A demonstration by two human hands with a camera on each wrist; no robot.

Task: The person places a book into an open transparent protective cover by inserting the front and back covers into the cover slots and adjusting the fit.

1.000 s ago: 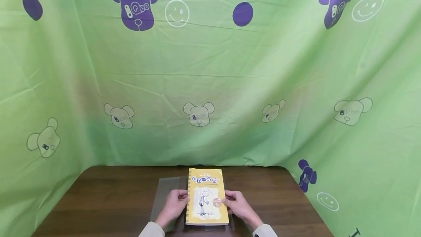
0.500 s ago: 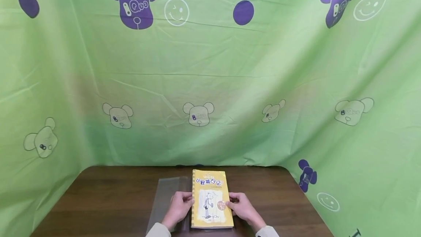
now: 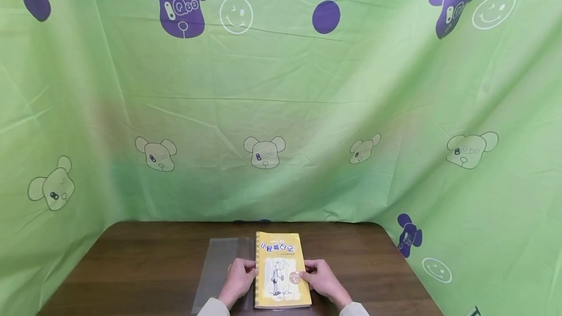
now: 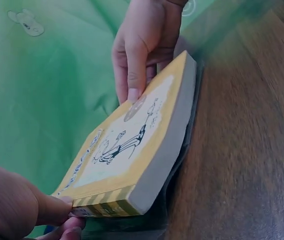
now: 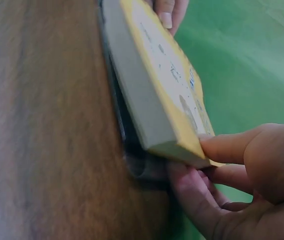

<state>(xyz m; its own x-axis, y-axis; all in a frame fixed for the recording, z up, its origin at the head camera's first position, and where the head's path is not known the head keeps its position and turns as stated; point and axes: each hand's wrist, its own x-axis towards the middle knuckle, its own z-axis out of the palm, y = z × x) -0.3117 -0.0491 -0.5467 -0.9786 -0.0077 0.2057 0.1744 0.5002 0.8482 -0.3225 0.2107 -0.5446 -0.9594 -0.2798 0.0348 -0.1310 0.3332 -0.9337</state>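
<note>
A yellow paperback book (image 3: 281,269) with a cartoon figure on its cover lies near the front of the brown table (image 3: 145,262). My left hand (image 3: 240,278) pinches its spine edge, thumb on the cover and fingers beneath. My right hand (image 3: 321,278) grips the opposite long edge the same way. In the left wrist view the book (image 4: 132,145) is tilted slightly off the wood, with the left thumb (image 4: 42,207) at its corner. The right wrist view shows the right thumb (image 5: 231,145) on the book (image 5: 156,85). A clear plastic sleeve (image 3: 217,267) lies under the book and spreads left.
Green cloth (image 3: 281,111) printed with bears and smiley faces hangs behind and on both sides of the table. The table's right edge (image 3: 401,267) runs close to the cloth.
The book and both hands have shifted slightly right and toward me over the plastic sleeve. Both grips are unchanged.
</note>
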